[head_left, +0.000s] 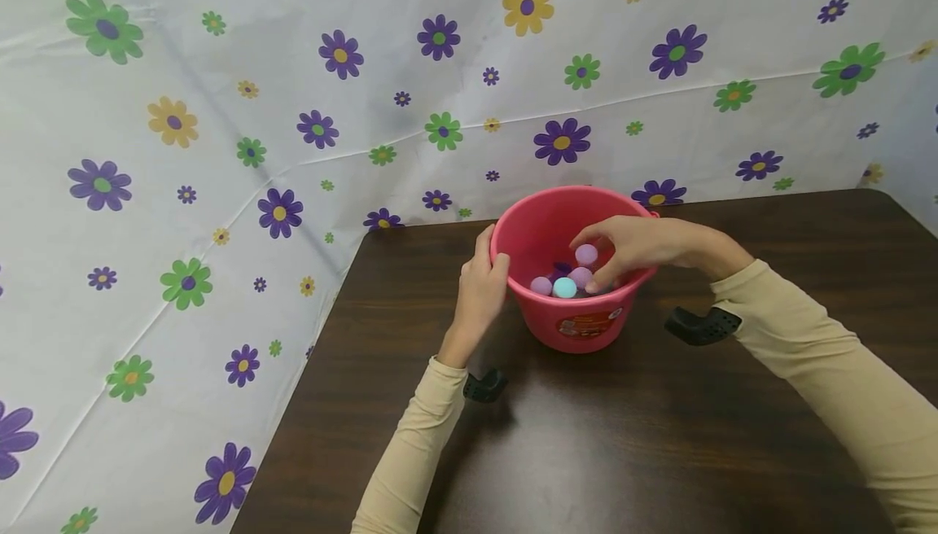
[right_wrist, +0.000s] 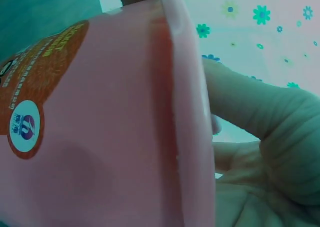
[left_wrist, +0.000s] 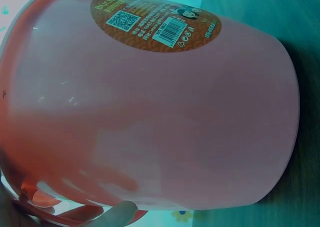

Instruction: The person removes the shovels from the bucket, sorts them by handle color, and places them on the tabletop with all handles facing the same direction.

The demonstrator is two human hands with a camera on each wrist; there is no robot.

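Observation:
A pink bucket [head_left: 575, 324] stands on the dark table, its oval label turned to the front. My left hand [head_left: 479, 290] grips its left rim, thumb over the edge; in the left wrist view a fingertip [left_wrist: 122, 211] lies along the outer wall. My right hand [head_left: 637, 242] reaches over the right rim with curled fingers, around a light purple ball [head_left: 586, 255] that sits above the others. Below lie a turquoise ball [head_left: 564, 287] and more purple balls [head_left: 541, 286]. In the right wrist view the bucket wall hides the fingertips.
The brown wooden table [head_left: 623, 444] reaches toward me and to the right. Behind and left of it hangs a white flower-print cloth [head_left: 410, 168]. Black wrist mounts [head_left: 702, 327] stick out from both sleeves.

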